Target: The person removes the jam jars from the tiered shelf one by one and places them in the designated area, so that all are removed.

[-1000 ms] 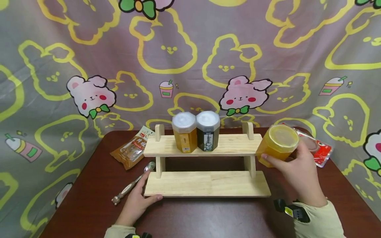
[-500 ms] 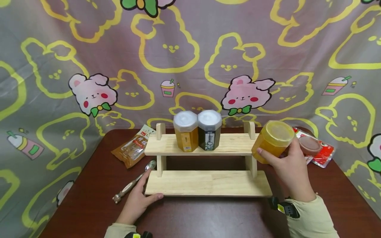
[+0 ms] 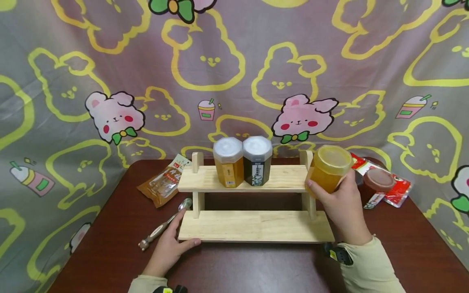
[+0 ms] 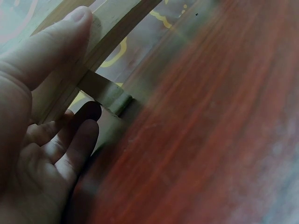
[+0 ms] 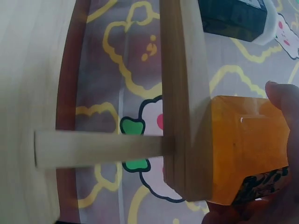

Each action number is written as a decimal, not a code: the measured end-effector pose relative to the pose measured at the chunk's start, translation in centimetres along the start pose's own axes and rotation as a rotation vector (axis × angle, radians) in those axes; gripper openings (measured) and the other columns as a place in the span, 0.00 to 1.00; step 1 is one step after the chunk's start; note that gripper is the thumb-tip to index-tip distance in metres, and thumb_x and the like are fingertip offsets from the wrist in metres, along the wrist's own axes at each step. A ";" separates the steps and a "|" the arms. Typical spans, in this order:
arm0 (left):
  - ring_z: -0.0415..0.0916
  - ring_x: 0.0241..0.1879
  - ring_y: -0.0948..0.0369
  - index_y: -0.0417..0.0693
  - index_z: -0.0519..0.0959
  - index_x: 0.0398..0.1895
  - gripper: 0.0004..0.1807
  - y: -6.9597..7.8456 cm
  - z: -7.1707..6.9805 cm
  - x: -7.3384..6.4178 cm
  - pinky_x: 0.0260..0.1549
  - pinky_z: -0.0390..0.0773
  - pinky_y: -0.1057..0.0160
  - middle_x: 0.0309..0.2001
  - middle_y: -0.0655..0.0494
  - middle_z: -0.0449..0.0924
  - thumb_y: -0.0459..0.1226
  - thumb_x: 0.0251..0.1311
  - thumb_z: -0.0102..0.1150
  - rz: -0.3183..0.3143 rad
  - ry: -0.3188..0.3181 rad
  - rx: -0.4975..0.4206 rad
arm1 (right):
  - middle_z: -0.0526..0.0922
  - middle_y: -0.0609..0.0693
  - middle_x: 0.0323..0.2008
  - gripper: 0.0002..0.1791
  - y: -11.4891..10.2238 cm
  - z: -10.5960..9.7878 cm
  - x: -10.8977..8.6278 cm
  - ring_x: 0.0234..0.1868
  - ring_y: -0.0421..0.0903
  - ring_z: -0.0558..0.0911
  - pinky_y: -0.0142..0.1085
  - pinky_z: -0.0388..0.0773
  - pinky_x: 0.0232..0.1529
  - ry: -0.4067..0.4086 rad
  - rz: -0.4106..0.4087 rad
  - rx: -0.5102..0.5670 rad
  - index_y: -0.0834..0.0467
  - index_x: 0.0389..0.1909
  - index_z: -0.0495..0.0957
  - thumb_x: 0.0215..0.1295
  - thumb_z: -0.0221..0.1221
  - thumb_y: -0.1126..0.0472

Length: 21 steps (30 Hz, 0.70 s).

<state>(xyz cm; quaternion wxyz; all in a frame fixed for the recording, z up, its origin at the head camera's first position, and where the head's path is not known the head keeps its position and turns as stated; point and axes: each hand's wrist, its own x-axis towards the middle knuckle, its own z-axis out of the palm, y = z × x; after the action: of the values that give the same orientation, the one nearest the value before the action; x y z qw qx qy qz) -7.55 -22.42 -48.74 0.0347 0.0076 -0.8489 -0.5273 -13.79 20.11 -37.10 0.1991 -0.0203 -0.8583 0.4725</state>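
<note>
Right of centre, right hand [image 3: 343, 206] grips amber faceted translucent jar [image 3: 327, 173] — lower left, relaxed left hand [image 3: 165, 250] touches two-tier pale-wood shelf [image 3: 256, 226].

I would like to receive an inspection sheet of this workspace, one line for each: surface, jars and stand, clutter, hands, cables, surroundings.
Surface: dark red-brown table under everything.
Jars and stand: wooden stand; amber jar and dark jar side by side on upper shelf; yellow jar at its right end, contact unclear.
Clutter: brown packet and spoon to the left; brown-lidded jar and red packet to the right.
Hands: left hand at left end of lower shelf; right hand grips yellow jar.
Cables: nothing seen.
Surroundings: cartoon-patterned cloth behind and on both sides.
</note>
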 end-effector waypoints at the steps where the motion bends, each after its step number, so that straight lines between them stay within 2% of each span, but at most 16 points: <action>1: 0.75 0.53 0.57 0.48 0.55 0.79 0.60 0.0 0.0 0.0 0.51 0.75 0.67 0.71 0.44 0.66 0.41 0.42 0.83 0.001 0.001 -0.004 | 0.70 0.66 0.60 0.50 0.0 0.3 0.0 0.60 0.63 0.71 0.62 0.65 0.63 0.013 -0.012 0.003 0.64 0.70 0.54 0.55 0.75 0.54; 6: 0.75 0.54 0.57 0.48 0.55 0.79 0.60 -0.1 0.0 0.0 0.51 0.75 0.67 0.71 0.44 0.66 0.40 0.43 0.82 0.005 0.002 -0.007 | 0.70 0.66 0.58 0.51 -0.2 1.5 0.1 0.59 0.63 0.71 0.61 0.66 0.63 0.056 -0.081 0.021 0.66 0.69 0.54 0.52 0.77 0.58; 10: 0.74 0.56 0.55 0.48 0.55 0.79 0.60 0.0 0.1 0.0 0.50 0.76 0.66 0.72 0.43 0.65 0.40 0.44 0.82 0.000 -0.003 -0.014 | 0.68 0.66 0.60 0.56 -0.8 2.2 -0.2 0.61 0.66 0.65 0.63 0.56 0.64 0.059 -0.100 -0.017 0.64 0.73 0.50 0.52 0.77 0.57; 14: 0.73 0.57 0.53 0.48 0.54 0.79 0.60 0.0 0.1 0.1 0.50 0.76 0.65 0.72 0.42 0.64 0.40 0.44 0.82 -0.012 -0.006 -0.026 | 0.66 0.67 0.59 0.59 -1.2 2.9 -0.5 0.59 0.67 0.61 0.61 0.50 0.51 0.052 -0.123 -0.089 0.61 0.76 0.44 0.54 0.76 0.54; 21: 0.73 0.57 0.53 0.49 0.55 0.79 0.60 -0.1 0.1 0.0 0.50 0.76 0.65 0.73 0.43 0.64 0.40 0.44 0.82 -0.017 -0.002 -0.019 | 0.65 0.70 0.59 0.61 -1.6 3.8 -0.8 0.55 0.67 0.61 0.59 0.47 0.46 0.021 -0.188 -0.130 0.57 0.80 0.39 0.58 0.73 0.54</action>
<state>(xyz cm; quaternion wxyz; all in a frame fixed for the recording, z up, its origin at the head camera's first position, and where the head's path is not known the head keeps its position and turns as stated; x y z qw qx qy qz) -7.55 -22.37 -48.84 0.0294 0.0137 -0.8440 -0.5354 -14.21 16.06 -37.84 0.2496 0.0426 -0.8831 0.3949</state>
